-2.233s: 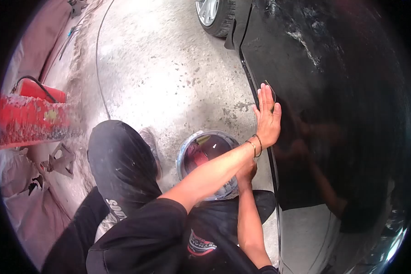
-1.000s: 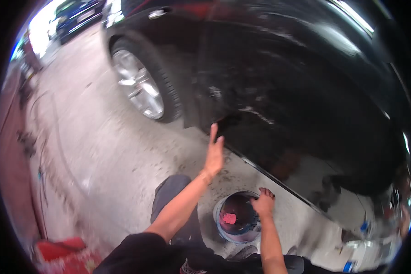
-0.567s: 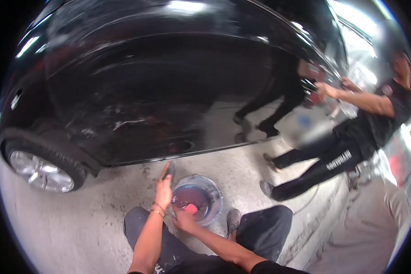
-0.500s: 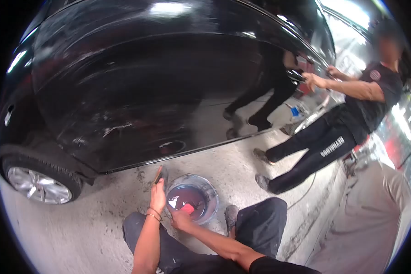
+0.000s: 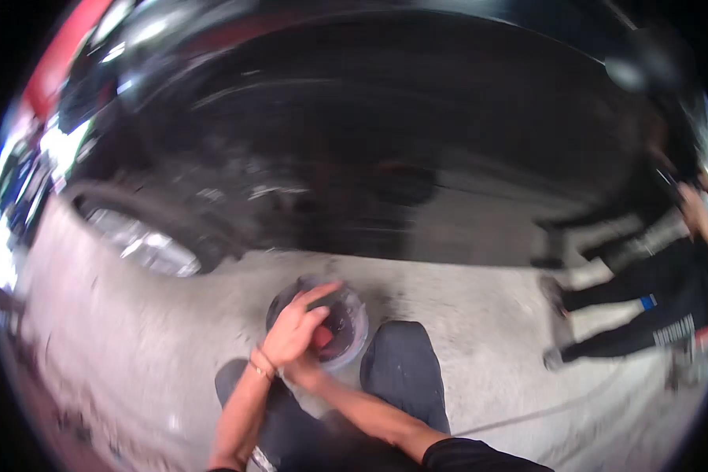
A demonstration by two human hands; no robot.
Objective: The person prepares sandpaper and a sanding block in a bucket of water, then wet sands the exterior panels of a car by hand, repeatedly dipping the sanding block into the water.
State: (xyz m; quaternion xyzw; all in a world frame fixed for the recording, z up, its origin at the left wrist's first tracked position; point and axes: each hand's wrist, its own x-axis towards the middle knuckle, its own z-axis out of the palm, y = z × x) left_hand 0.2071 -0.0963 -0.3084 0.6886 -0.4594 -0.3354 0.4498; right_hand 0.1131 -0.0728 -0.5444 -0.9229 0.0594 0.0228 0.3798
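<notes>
My left hand (image 5: pixel 293 326) is over the bucket (image 5: pixel 360 334), palm down. Its index finger and thumb are stretched out and apart. The dark flat block it held earlier cannot be made out now; the area under the palm is hidden. My right hand (image 5: pixel 303 368) reaches in low at the bucket's near side, partly covered by my left wrist. Its fingers close on a small red piece (image 5: pixel 322 338), perhaps a sponge, at the dark liquid (image 5: pixel 341 329). The bucket stands on the floor between my knees.
A black car's side (image 5: pixel 354 157) rises in front, with smeary marks low down. Its wheel (image 5: pixel 145 244) is at the left. A person in dark trousers (image 5: pixel 637 322) stands at the right. A line like a hose or cable (image 5: pixel 543 411) lies on the concrete floor (image 5: pixel 480 346).
My left hand has come from beside the bucket to over it, and the block it held no longer shows. My view has swung left. The person's legs appear farther right.
</notes>
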